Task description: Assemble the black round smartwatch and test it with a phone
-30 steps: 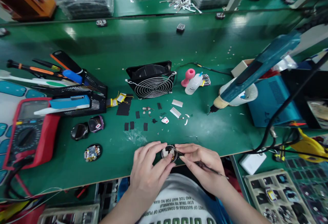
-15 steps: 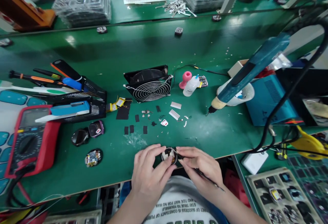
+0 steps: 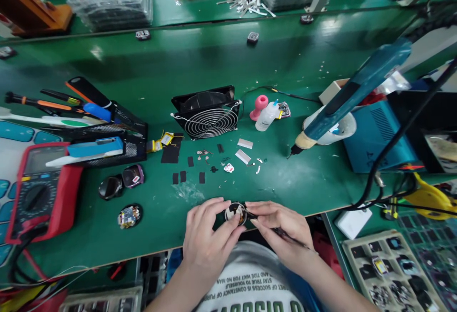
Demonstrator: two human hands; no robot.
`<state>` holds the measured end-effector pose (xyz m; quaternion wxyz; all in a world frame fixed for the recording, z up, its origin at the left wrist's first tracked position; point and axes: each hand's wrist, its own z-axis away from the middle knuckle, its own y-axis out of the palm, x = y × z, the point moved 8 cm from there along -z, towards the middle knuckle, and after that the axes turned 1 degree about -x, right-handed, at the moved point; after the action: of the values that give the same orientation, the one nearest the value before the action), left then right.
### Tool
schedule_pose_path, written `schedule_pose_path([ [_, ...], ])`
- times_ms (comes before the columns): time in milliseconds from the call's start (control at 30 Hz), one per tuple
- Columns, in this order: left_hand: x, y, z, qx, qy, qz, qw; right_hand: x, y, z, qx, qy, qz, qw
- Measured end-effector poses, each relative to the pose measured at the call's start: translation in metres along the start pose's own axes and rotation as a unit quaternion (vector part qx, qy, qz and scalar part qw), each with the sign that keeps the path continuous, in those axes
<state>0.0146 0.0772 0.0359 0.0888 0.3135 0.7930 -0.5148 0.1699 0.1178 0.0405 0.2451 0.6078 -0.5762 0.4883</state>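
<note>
At the front edge of the bench, my left hand (image 3: 209, 238) is closed around a small round watch case (image 3: 233, 211) with pale and orange parts inside. Its thumb presses on the inside of the case, covering part of it. My right hand (image 3: 282, 229) pinches slim dark tweezers (image 3: 291, 238), their tips at the right side of the case. What the tips touch is too small to make out. Ahead of the hands lie a white patterned piece (image 3: 229, 168), black pads (image 3: 202, 178) and silvery strips (image 3: 243, 156).
A fan (image 3: 207, 114) stands mid-bench beside a white bottle (image 3: 267, 117). To the right, a blue electric screwdriver (image 3: 342, 100) hangs low. On the left are a red multimeter (image 3: 43, 193), a tool holder (image 3: 134, 148) and an opened round device (image 3: 129, 216). A parts tray (image 3: 389, 274) sits lower right.
The tweezers lie at a slightly different angle, their rear end closer to my right wrist. Both hands stay at the watch case. The camera view has shifted slightly.
</note>
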Motion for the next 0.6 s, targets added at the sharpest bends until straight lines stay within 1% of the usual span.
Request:
schedule_pose_path([
  [133, 0.0, 0.0, 0.0, 0.002, 0.001, 0.0, 1.0, 0.003, -0.001, 0.002, -0.009, -0.014, 0.015, 1.0],
  [267, -0.001, 0.001, 0.0, 0.001, 0.001, -0.001, 1.0, 0.002, -0.001, 0.005, -0.018, -0.013, 0.022, 1.0],
  [333, -0.001, 0.002, 0.0, 0.001, -0.002, 0.0, 1.0, 0.001, -0.003, 0.004, -0.016, -0.006, 0.008, 1.0],
  [400, 0.001, 0.003, 0.001, 0.004, -0.011, 0.003, 1.0, -0.002, -0.006, 0.004, -0.011, 0.024, -0.036, 0.999],
  [467, 0.004, 0.003, 0.001, 0.006, -0.023, 0.007, 1.0, -0.007, -0.011, 0.005, -0.011, 0.068, -0.088, 0.994],
  [533, 0.005, 0.0, 0.001, 0.005, -0.03, 0.016, 0.999, -0.007, -0.015, 0.009, -0.014, 0.099, -0.127, 0.987],
  [600, 0.002, -0.006, 0.003, 0.007, -0.021, 0.043, 0.999, -0.005, -0.013, 0.016, -0.004, 0.117, -0.16, 0.98],
])
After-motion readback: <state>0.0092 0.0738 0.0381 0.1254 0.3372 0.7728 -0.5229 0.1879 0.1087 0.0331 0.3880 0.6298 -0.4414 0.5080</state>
